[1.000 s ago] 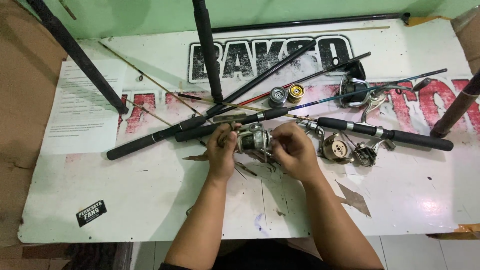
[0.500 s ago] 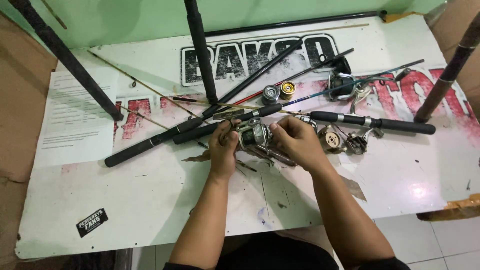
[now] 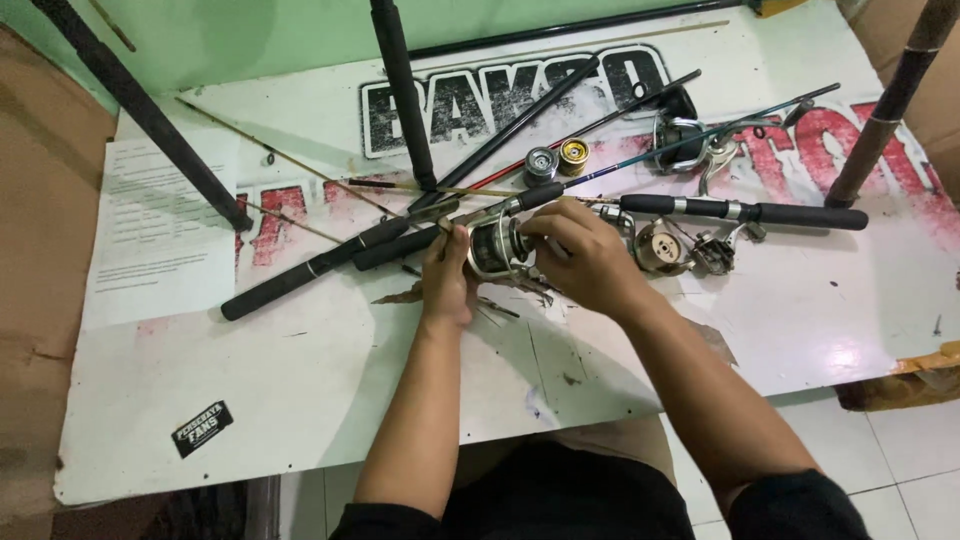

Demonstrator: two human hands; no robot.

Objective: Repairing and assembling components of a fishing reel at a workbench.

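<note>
White tabletop (image 3: 300,400), rods strewn across. Reel (image 3: 492,247) at centre, between both hands, spool axis running left-right. Left hand (image 3: 447,280) curled around its left end; right hand (image 3: 580,255) fingers closed over its right side, equally near.

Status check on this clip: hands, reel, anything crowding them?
Left hand and right hand both gripping the spinning reel. Reel held over white table. Fishing rods and second reel close alongside.
</note>
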